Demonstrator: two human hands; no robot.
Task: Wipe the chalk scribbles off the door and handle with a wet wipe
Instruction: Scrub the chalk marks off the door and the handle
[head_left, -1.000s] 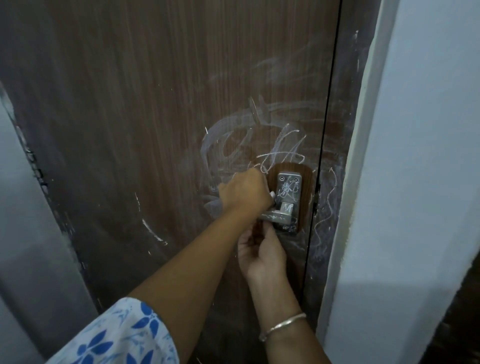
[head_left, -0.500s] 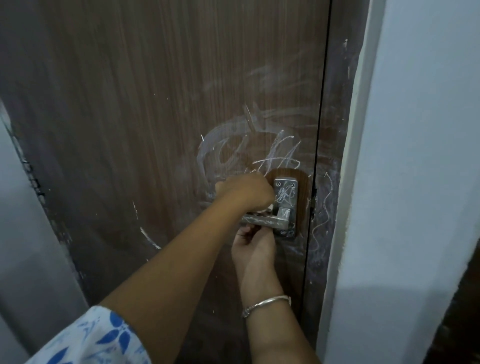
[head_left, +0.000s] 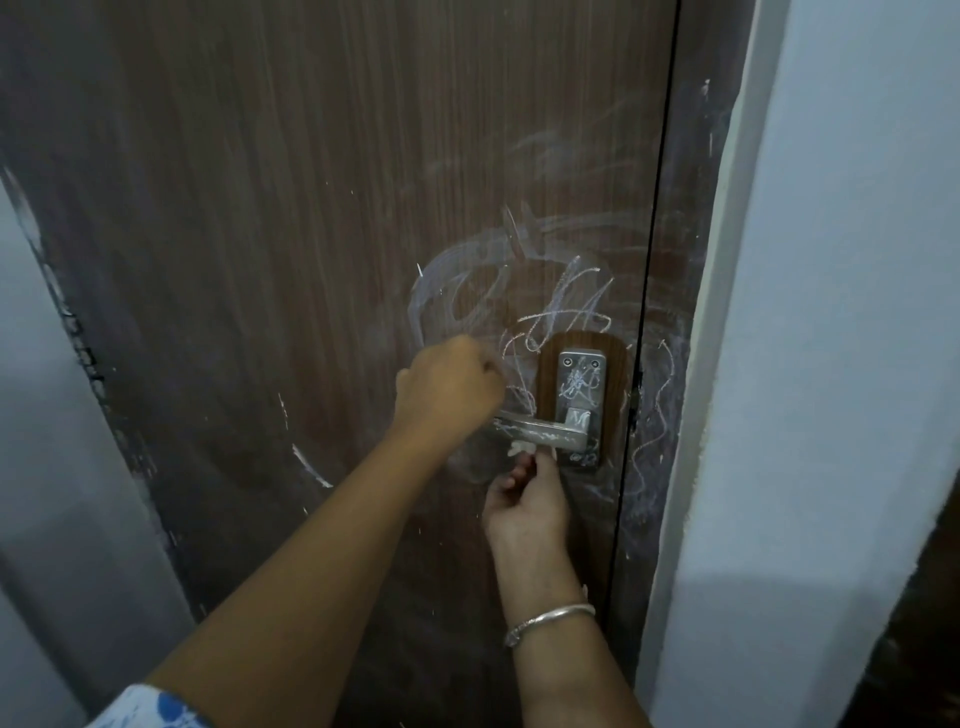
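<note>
Two hands work at one chalked handle (head_left: 540, 431) on one brown door (head_left: 311, 260).
The left hand (head_left: 449, 384) is curled into a fist at the handle's left, free end; I cannot tell whether it holds anything. The right hand (head_left: 524, 499), wearing one bangle (head_left: 550, 618), pinches one white wipe (head_left: 521, 448) against the handle's underside. Scribbles (head_left: 566, 312) loop above the handle and cross its metal plate (head_left: 581, 384) with two screws.

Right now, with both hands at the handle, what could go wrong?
Weight from the left hand at the lever handle's end might unlatch the door. The wet wipe pinched by the right hand looks small; it may just smear the chalk scribbles, as the hazy arcs above suggest.
</note>
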